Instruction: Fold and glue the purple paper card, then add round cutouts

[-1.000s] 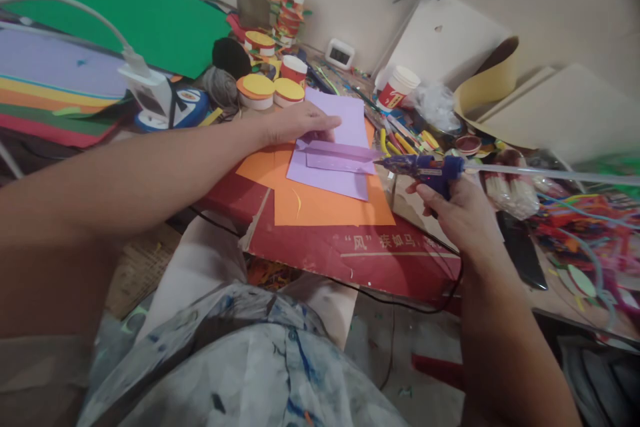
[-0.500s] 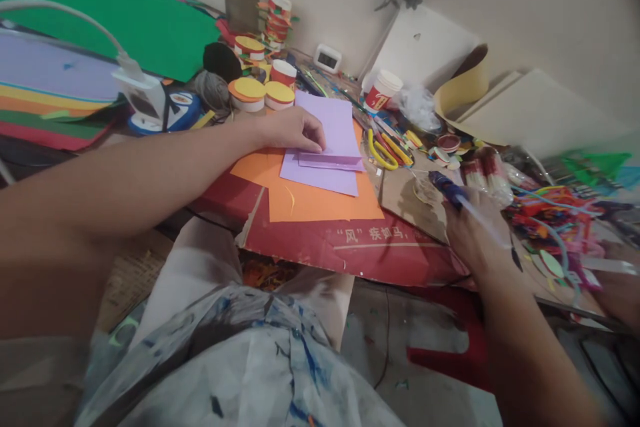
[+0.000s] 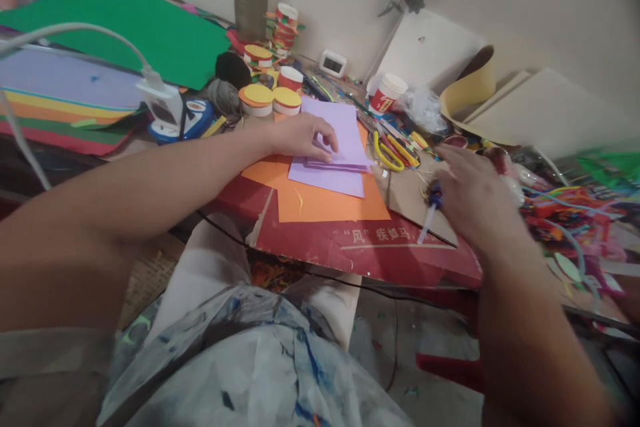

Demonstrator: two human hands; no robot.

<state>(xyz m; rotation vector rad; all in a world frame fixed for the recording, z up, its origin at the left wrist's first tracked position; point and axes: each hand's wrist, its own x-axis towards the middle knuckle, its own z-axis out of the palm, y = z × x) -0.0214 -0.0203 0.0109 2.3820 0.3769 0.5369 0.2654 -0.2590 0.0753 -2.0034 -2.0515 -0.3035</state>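
A left hand (image 3: 303, 137) rests on folded purple paper (image 3: 340, 130) atop orange sheets (image 3: 327, 204) on a red board (image 3: 310, 244), its grip loosely curled, thumb and forefinger parted. The right hand (image 3: 480, 197) is at the blue glue gun (image 3: 435, 194), beyond yellow-handled scissors (image 3: 387, 152); whether its blurred grip is closed cannot be told.

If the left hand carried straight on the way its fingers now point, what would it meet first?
Most likely the purple paper right at the fingertips of the left hand. If it skimmed above that, the yellow-handled scissors look next, though depth is hard to judge.
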